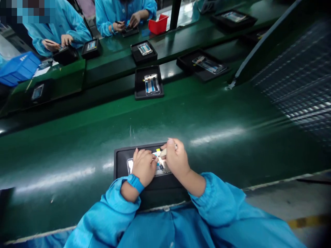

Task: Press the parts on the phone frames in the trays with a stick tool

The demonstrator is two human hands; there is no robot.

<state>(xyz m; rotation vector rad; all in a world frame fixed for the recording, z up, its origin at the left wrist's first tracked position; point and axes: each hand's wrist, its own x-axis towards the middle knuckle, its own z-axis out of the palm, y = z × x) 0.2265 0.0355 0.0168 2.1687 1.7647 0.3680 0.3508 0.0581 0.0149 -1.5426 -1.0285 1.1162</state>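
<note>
A phone frame with a silvery, blue-striped inside (pixel 163 168) lies in a black tray (pixel 119 165) at the table's near edge. My left hand (pixel 145 167), with a blue band at its wrist, rests flat over the left part of the frame, fingers stretched out. My right hand (pixel 178 160) is closed around a pale, pen-shaped tool (pixel 163 153). The tool's tip points down to the left at the frame, near my left thumb and a small yellow tab (pixel 158 150). Whether the tip touches the frame I cannot tell.
Beyond the green table (pixel 90 148), black trays with phone frames (pixel 152 84) sit along the line. Two co-workers in blue smocks (pixel 126 15) work opposite. A red bin (pixel 158 24) and a blue bin (pixel 19 69) stand there. A dark mesh panel (pixel 305 79) rises at right.
</note>
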